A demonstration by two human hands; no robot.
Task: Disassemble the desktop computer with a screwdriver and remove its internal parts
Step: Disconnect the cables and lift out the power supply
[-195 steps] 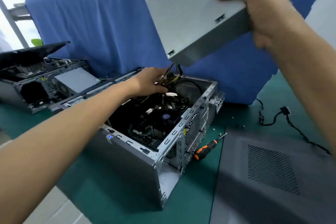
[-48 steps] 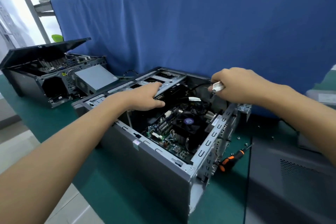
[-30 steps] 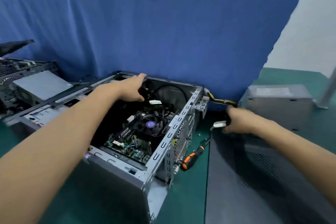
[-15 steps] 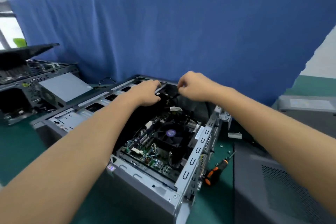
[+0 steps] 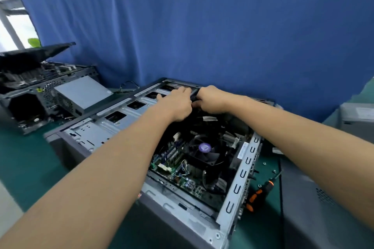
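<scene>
The open grey computer case (image 5: pixel 238 184) lies on its side on the green mat. Inside it sit the motherboard (image 5: pixel 178 170) and a black CPU fan (image 5: pixel 205 152) with a purple hub. My left hand (image 5: pixel 176 104) and my right hand (image 5: pixel 212 98) meet at the far inner edge of the case. Both have curled fingers around a dark cable or part (image 5: pixel 194 95) between them; what exactly it is stays hidden. An orange-and-black screwdriver (image 5: pixel 260 194) lies on the mat right of the case.
A second opened computer (image 5: pixel 30 91) with a grey power supply (image 5: pixel 81 93) stands at the back left. A dark side panel (image 5: pixel 315 208) lies flat at the right, a grey box (image 5: pixel 358 115) behind it. Loose screws (image 5: pixel 264 162) dot the mat. A blue cloth hangs behind.
My right hand left the cable beside the grey box at the right and came back into the case. Both hands now close together on a dark piece at the far edge.
</scene>
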